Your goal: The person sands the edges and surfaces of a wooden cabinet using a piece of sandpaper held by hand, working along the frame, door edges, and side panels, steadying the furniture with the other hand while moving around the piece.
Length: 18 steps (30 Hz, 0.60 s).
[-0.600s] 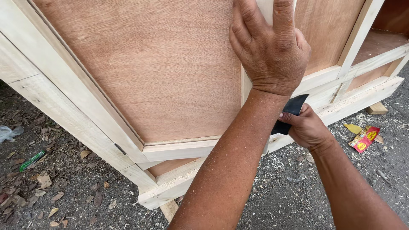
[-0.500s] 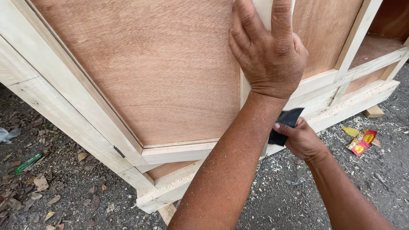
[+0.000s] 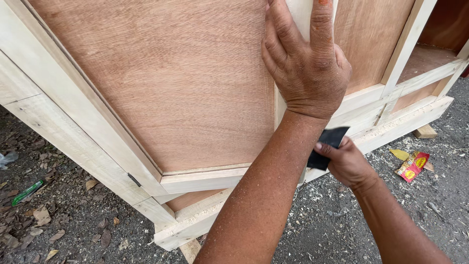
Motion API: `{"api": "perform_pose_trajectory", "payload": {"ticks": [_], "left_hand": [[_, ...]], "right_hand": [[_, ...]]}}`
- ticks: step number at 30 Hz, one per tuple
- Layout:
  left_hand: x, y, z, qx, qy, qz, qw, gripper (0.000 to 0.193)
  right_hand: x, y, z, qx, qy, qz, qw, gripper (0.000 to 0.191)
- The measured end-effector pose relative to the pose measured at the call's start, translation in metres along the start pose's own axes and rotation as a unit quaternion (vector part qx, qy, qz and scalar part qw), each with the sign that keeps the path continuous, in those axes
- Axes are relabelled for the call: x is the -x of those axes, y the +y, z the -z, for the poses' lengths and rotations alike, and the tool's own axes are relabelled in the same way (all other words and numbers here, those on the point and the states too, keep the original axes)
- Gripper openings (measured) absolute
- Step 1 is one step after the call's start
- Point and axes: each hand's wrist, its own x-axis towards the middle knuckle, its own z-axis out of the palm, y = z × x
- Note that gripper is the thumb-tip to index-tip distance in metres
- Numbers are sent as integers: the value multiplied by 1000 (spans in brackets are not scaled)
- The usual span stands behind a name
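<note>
The right hand now sits lower along the frame than it did 0.6 s ago, and the dark sheet it pinches has slid down with it, so the rubbing stroke runs down toward the bottom rail. The left hand has not shifted: it rests flat on the pale upright strip, fingers spread and released, gripping nothing, only pressing to steady the cabinet.

The right fingers are clenched on the sheet, thumb on top; the sheet sticks out above the knuckles and partly hides behind the left wrist. Its working face against the wood cannot be seen.

The sheet is thin, black and flexible, with a straight cut edge, much like sandpaper. The panel to the left of the left fingers is reddish-brown plywood with fine, faint grain, smooth and matte. The framing around it is pale, raw softwood with square edges, and a small dark hinge sits at 1 corner joint. A second plywood panel lies right of the fingers.

Below the right hand, pale sawdust dusts grey gritty ground. A crumpled red and yellow wrapper lies beyond the right knuckles, with dry leaves far left.
</note>
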Motion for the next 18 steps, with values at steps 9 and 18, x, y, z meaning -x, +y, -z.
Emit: {"api": "perform_pose_trajectory", "payload": {"ticks": [9, 18], "left_hand": [[-1, 0, 2, -8, 6, -7, 1000, 99], [-1, 2, 9, -13, -2, -6, 1000, 98]], "right_hand": [[-28, -61, -5, 10, -166, 136, 977, 12], [20, 7, -2, 40, 14, -14, 999, 29]]}}
